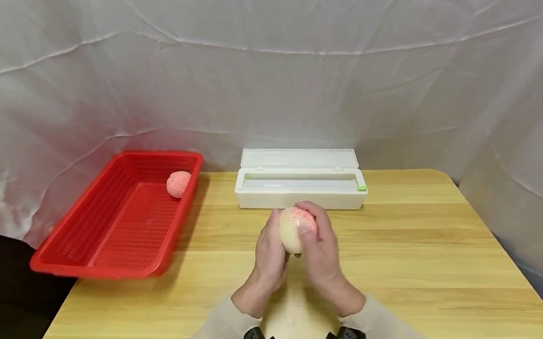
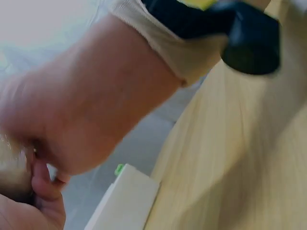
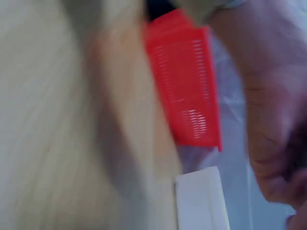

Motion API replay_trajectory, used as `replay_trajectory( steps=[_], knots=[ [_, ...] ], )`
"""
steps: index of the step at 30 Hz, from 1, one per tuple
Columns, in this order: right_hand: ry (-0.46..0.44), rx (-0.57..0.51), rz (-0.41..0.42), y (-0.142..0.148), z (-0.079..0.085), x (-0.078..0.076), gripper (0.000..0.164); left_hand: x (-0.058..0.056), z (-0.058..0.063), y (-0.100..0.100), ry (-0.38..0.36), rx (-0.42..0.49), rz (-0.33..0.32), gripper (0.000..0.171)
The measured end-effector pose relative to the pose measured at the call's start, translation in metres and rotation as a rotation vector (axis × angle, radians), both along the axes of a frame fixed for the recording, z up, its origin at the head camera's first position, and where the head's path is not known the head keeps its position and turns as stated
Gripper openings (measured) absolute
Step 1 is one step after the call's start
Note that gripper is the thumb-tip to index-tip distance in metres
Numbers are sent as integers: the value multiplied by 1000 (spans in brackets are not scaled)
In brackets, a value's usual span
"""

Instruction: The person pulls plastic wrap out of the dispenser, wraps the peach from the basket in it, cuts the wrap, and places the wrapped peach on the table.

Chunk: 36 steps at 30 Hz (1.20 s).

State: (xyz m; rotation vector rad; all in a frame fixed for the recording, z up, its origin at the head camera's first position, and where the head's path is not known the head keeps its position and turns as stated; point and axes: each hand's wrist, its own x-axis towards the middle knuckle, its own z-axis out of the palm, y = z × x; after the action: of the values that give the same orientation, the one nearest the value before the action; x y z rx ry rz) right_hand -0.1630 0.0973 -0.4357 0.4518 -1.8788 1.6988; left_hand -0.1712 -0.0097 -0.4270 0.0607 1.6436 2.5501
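Note:
Both hands hold a pale yellow peach with a red-speckled blush (image 1: 290, 231), raised over the near middle of the table. The left hand (image 1: 268, 252) cups its left side, while the right hand (image 1: 323, 252) wraps the right side with its thumb lying across the front. A shiny glint shows on the peach's skin near that thumb. Fingers cover its underside and back. Just beyond the hands stands a long white cling film dispenser box (image 1: 301, 197), its lid raised and a pale roll inside.
To the left, a red slotted plastic basket (image 1: 126, 274) stands on the wooden table (image 1: 421, 253). Against its right wall lies a pink peach (image 1: 178, 184). A small green slider (image 1: 362, 188) sits at the dispenser's right end. Grey cloth (image 1: 295, 95) hangs behind the table.

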Motion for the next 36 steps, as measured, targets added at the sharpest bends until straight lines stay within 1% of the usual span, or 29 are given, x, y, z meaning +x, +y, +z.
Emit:
replay_trajectory(
  steps=[2,4,5,6,7,9,11,13,14,16,19,20,22,23,24,25,27,28,29,30,31,32,33,34,36],
  knots=[
    [-46,-61,105,7,6,-1,43,0,2,-4,-28,18,-63,50],
    [-64,-68,191,13,10,-3,46,-1,4,-8,-51,26,-146,53],
    [-64,-48,213,14,11,-3,46,-1,5,-10,-62,29,-182,54],
    [-68,-20,216,15,11,-4,46,-2,6,-12,-73,35,-212,54],
    [-75,11,194,15,10,-3,44,-2,7,-13,-80,42,-235,55],
    [-109,56,102,14,9,-2,39,-2,8,-14,-72,48,-273,58],
    [-152,76,7,11,10,-1,33,-1,9,-13,-52,32,-283,62],
    [-175,77,-44,9,13,0,30,0,10,-10,-43,18,-276,66],
    [-180,65,-52,8,15,0,29,1,10,-9,-44,9,-271,67],
    [-185,11,-41,5,18,-1,30,3,10,-5,-59,-4,-247,67],
    [-208,-94,-75,-1,22,-1,37,5,9,-2,-108,17,-215,62],
    [-223,-109,-91,-3,22,-1,39,5,9,-2,-121,24,-212,60],
    [-258,-89,-98,-3,22,-1,41,5,8,-3,-141,38,-215,57],
    [-264,-74,-68,-2,23,-1,42,4,8,-5,-148,50,-226,56],
    [-270,-50,-21,0,22,-3,42,2,8,-8,-157,63,-241,55],
    [-278,-16,46,4,22,-4,42,1,9,-11,-168,80,-262,54],
    [-298,78,206,16,21,-7,40,-5,9,-20,-201,101,-303,58],
    [-313,125,281,22,20,-7,45,-7,9,-23,-215,102,-317,60],
    [-334,171,338,27,19,-7,54,-10,9,-27,-225,98,-335,63],
    [-357,221,370,32,17,-7,65,-12,9,-30,-233,91,-351,67],
    [-378,263,391,35,16,-7,76,-14,9,-33,-232,84,-366,71],
    [-391,291,395,38,15,-6,86,-15,8,-35,-217,71,-377,74],
    [-400,309,385,40,15,-7,91,-16,7,-37,-191,57,-391,75],
    [-407,310,366,42,14,-7,92,-16,6,-39,-149,51,-409,76],
    [-394,294,329,45,13,-10,87,-15,3,-43,-60,52,-444,75]
  ],
)
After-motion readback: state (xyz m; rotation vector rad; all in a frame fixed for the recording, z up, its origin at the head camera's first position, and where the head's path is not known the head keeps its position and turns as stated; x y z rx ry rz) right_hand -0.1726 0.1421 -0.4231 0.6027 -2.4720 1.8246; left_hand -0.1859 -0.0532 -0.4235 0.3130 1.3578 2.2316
